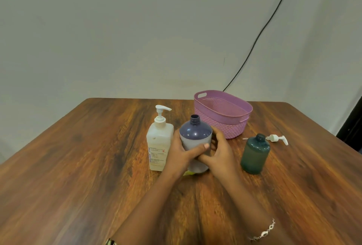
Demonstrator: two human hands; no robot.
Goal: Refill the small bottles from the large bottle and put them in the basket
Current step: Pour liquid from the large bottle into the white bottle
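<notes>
1. Head view, bottles: the purple small bottle [195, 141] stands upright at mid-counter with its neck uncapped, just right of the large pump bottle [159, 146], which has its white pump on.
2. Head view, hands: the left hand [181, 158] grips the purple bottle from the left with its thumb laid across the front. The right hand [218, 155] wraps the other side, fingers [215, 133] curled round the body. A two-sided hold likely steadies the open bottle for filling.
3. Head view, right side: the teal small bottle [254, 154] also stands open. A loose white pump [276, 139] lies on the counter [78, 166] just behind it, probably set aside so the neck stays clear.
4. Head view, rear: the pink basket [221, 127] sits behind the bottles, with nothing visible inside and within reach for loading.
5. Judgement: neither small bottle is in the basket yet.
</notes>
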